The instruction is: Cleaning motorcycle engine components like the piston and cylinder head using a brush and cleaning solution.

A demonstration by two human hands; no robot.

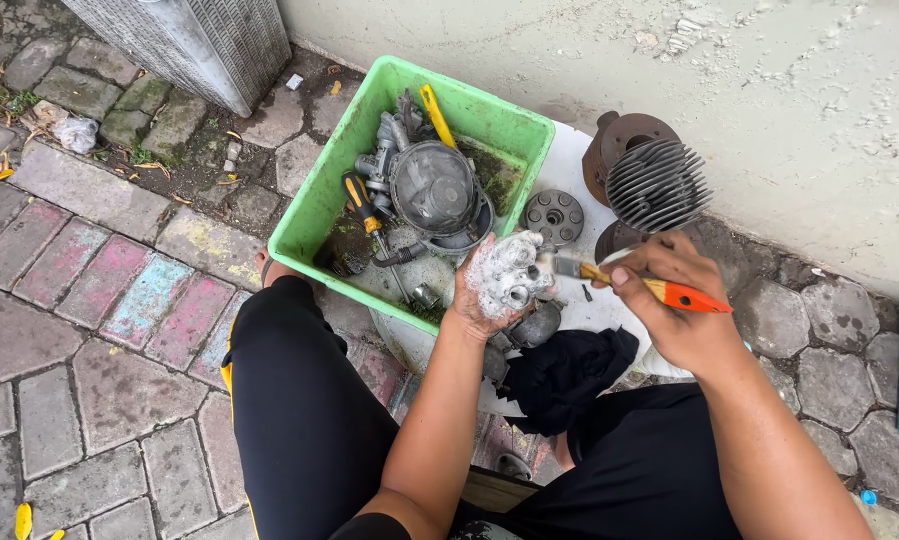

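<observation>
My left hand (pixel 474 300) cups a small grey metal engine part (pixel 509 272) covered in white foam, held above the near edge of a green plastic tub (pixel 314 205). My right hand (pixel 674 310) grips a paintbrush with an orange handle (pixel 659 291), its bristle end touching the foamy part from the right. The tub holds a round grey engine cover (pixel 432 188), other greasy parts, a black-and-yellow screwdriver (pixel 361 203) and a yellow-handled tool (pixel 435 113).
A finned cylinder (pixel 656 185) and rusty round parts stand by the white wall at the right. A round perforated disc (pixel 554 216) lies on a white board. A black rag (pixel 564 365) lies between my knees. Paving stones surround me; a grey ribbed unit (pixel 194 40) stands top left.
</observation>
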